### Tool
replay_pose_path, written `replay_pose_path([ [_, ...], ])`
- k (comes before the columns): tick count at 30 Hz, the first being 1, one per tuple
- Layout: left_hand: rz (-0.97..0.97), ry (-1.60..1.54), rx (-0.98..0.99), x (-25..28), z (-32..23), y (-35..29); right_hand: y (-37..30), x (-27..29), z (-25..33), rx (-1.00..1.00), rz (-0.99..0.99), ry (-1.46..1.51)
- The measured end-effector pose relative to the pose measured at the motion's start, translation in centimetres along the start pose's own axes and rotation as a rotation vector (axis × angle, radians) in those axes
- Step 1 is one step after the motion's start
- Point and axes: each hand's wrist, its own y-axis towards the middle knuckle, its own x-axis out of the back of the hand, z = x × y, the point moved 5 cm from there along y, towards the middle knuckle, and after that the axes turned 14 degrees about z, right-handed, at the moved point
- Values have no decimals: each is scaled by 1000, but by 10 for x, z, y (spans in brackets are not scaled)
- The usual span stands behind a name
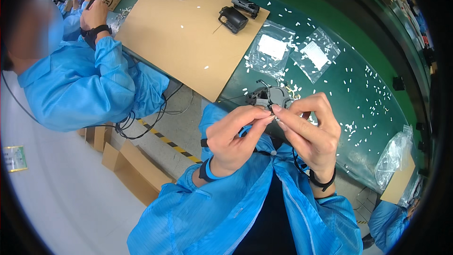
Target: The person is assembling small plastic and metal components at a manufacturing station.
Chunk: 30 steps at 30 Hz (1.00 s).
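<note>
Both of my hands meet at the fingertips in front of my chest, close to the table's near edge. My left hand (233, 134) is closed in a pinch, and so is my right hand (314, 132). Between the fingertips is something tiny, partly whitish, too small and covered to name. Just beyond them a dark grey device with a rounded housing (278, 95) sits at the table edge. Thin wires and a small yellowish part show beside it. My fingers hide its near side, so I cannot tell whether they touch it.
Small white pieces (348, 82) lie scattered over the green table (330, 97). Two clear plastic bags with white labels (272, 47) lie beyond the device. A brown cardboard sheet (174, 33) carries black units (233, 19). Another person in blue (89, 82) works at the left, near open cardboard boxes (134, 170).
</note>
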Motion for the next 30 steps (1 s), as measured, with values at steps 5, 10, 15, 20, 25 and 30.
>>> replay_pose_path([
  [5, -25, -36, 10, -3, 3, 2, 5, 4, -3, -5, 36, 7],
  [10, -8, 115, -39, -3, -7, 2, -5, 5, -3, -79, 19, 80],
  [15, 24, -20, 184, -3, 10, -1, -1, 14, -8, -325, 164, 291],
  [20, 238, 12, 30, -12, -1, 10, 12, 10, -29, -208, 377, 167],
  [25, 183, -73, 10, -10, -4, 7, 30, 79, -71, -315, 288, -71],
  [30, 78, -77, -71, -2, -2, 10, -36, 196, -382, -623, -97, 185],
])
